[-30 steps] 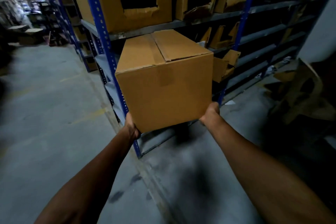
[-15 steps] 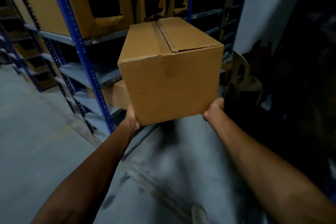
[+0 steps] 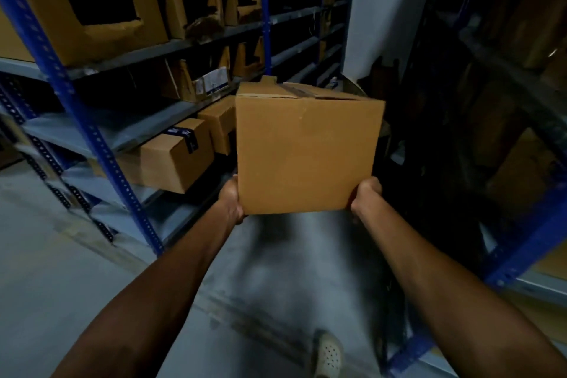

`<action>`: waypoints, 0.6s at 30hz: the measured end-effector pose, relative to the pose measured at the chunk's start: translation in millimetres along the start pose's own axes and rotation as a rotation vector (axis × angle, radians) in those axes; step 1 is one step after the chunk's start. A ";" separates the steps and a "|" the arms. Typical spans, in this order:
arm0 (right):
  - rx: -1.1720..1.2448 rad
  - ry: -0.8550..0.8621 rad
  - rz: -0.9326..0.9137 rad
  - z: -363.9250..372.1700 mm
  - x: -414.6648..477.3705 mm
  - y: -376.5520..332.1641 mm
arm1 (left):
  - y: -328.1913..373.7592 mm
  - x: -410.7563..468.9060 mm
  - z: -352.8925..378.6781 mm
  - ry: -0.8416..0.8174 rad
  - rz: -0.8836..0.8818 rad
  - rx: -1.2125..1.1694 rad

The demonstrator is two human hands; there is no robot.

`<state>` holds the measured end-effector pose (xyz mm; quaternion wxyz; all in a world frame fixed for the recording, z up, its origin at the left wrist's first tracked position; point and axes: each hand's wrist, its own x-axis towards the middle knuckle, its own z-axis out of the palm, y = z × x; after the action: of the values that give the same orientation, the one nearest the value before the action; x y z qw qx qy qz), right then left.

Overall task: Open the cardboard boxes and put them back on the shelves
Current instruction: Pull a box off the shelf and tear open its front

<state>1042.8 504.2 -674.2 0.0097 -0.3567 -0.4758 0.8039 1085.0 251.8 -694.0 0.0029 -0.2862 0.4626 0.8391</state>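
My left hand (image 3: 233,199) and right hand (image 3: 365,193) grip the cardboard box (image 3: 306,156) at its lower corners; the shelves (image 3: 76,132) lie left, nearer my left hand.

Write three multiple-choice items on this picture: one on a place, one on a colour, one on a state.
1. Where do the left hand and right hand hold the box? A. top B. bottom corners C. back
2. What colour are the rack posts? A. red B. blue C. yellow
3. The held box's top is: A. closed B. cut away C. missing
Answers: 1 B, each hand holds a lower corner; 2 B, the posts are blue; 3 A, tape runs across its flat top.
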 end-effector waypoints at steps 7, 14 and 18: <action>-0.129 0.228 -0.109 22.1 49.8 7.3 | 3.8 70.1 12.3 0.274 0.110 0.177; -0.846 0.162 -0.479 69.3 117.2 15.0 | -5.8 126.8 39.0 0.248 0.249 0.958; -1.033 -0.213 -0.659 104.5 139.4 32.1 | -13.6 155.4 45.8 -0.024 0.270 1.766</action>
<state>888.3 456.9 -747.0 0.0361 -0.0677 -0.8869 0.4556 936.8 254.8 -760.9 0.1284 -0.1140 0.9698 0.1731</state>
